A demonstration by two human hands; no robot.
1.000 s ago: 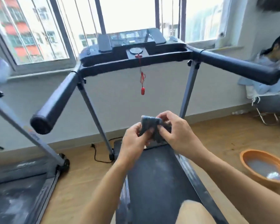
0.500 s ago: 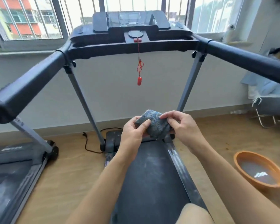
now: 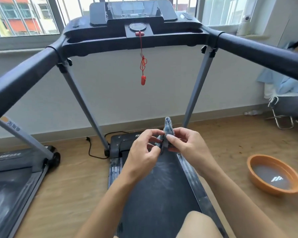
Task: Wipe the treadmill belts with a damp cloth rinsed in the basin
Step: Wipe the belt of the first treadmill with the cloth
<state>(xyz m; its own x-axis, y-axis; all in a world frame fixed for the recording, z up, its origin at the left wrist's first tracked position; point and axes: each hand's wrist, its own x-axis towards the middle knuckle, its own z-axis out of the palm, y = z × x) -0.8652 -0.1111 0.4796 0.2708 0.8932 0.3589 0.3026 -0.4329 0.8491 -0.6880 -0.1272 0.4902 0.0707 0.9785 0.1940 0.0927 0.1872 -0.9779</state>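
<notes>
A small grey-blue cloth [image 3: 167, 128] is held upright in the air over the front end of the dark treadmill belt [image 3: 155, 194]. My right hand [image 3: 184, 145] pinches the cloth's right side with thumb and fingers. My left hand [image 3: 143, 152] holds its lower left edge with curled fingers. The belt shows pale dusty smears below my hands. An orange basin [image 3: 258, 182] with cloudy water stands on the wooden floor to the right of the treadmill. A second treadmill's belt [image 3: 5, 191] lies at the far left.
The treadmill's handrails [image 3: 24, 74] reach toward me on both sides, with the console [image 3: 132, 12] and a red safety key [image 3: 143, 80] ahead. A black power cord [image 3: 91, 150] lies on the floor. A person sits on a folding chair [image 3: 282, 117] at right. My knee [image 3: 196, 225] shows below.
The cloth has gone from a bunched wad to a narrow upright fold between my fingers. My view has moved closer to the console and dropped lower.
</notes>
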